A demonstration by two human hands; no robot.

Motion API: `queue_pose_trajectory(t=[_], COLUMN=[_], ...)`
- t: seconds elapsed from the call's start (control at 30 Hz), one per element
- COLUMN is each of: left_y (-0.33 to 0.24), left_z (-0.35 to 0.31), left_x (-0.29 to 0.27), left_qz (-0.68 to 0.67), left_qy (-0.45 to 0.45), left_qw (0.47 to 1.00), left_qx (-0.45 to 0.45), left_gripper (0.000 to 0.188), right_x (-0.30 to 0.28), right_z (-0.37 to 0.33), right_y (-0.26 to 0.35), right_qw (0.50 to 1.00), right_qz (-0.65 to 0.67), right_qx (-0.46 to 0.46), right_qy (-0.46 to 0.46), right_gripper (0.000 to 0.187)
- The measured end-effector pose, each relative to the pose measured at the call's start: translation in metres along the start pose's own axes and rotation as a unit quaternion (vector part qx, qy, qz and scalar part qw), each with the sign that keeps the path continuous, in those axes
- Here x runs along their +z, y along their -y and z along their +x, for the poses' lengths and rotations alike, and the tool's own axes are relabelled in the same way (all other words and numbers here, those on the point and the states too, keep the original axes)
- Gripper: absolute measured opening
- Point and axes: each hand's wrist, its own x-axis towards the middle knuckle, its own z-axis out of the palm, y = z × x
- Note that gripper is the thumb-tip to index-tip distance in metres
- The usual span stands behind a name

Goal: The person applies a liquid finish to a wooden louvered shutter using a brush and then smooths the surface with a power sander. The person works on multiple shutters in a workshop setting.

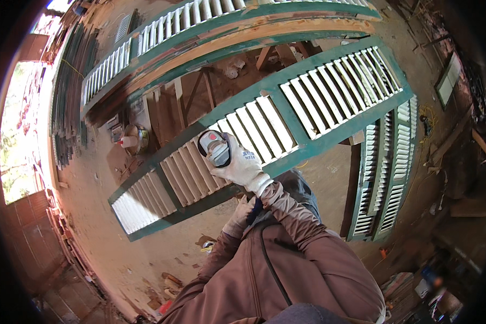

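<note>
My right hand [242, 164], in a white glove, is closed around a rounded grey-and-black tool [218, 152] with a red round spot. Its exact kind is unclear. The tool is over the slats of a long louvered shutter [294, 129] with a green frame and pale slats, which lies slanting across in front of me. Nearer my body, my gloved left hand [240, 217] is curled by the shutter's near edge, against a dark blue thing [254, 210]. Most of that thing is hidden. A black cord-like line [275, 270] runs down over my brown jacket.
Beyond lies another green shutter [173, 27] on wooden supports. More shutters [383, 173] stand at the right. A bucket [137, 139] is on the dirt floor at left, near stacked dark strips [73, 92]. Scrap wood [470, 208] lies along the right side.
</note>
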Motion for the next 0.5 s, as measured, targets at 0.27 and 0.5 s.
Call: queue_pose_trajectory(t=[0.27,0.5], left_y=[-0.046,-0.066], left_z=[-0.049,-0.051], left_x=[0.000,-0.022], left_qz=[-0.483,-0.431], left_qy=[0.037,0.058], left_qw=[0.871,0.891], left_qx=[-0.082,-0.131], left_gripper=[0.021,0.032], right_x=[0.058,0.045], right_z=[-0.058,-0.075], right_y=[-0.004,0.008], right_qw=[0.997,0.991], right_qz=[-0.013,-0.002], right_qx=[-0.049,-0.036], right_qy=[-0.054,-0.127], right_gripper=[0.108,0.102])
